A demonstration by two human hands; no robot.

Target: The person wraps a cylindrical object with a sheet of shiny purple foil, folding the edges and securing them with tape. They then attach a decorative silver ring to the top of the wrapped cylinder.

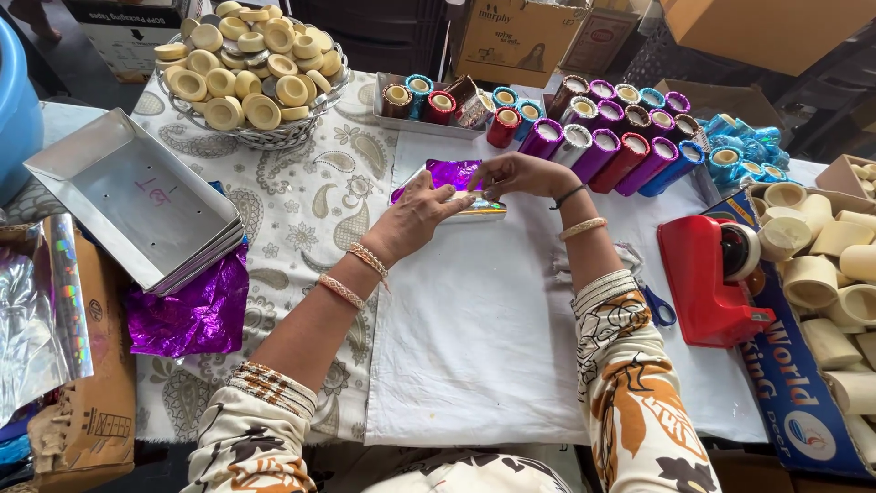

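Observation:
My left hand point(415, 219) and my right hand point(520, 175) meet over a white cloth point(474, 338), both pressing on a purple foil sheet point(452, 172) wrapped round a small roll point(479, 210). The left fingers lie flat on the roll's near side. The right fingers pinch the foil at its top edge. Bangles ring both wrists.
A row of foil-wrapped rolls point(602, 146) lies beyond the hands. A wire basket of bare cream cylinders point(246, 64) stands far left, metal trays point(137, 205) and purple foil point(192, 315) left, a red tape dispenser point(712, 274) and a box of cream cylinders point(830, 265) right. Blue-handled scissors point(657, 306) lie by my right elbow.

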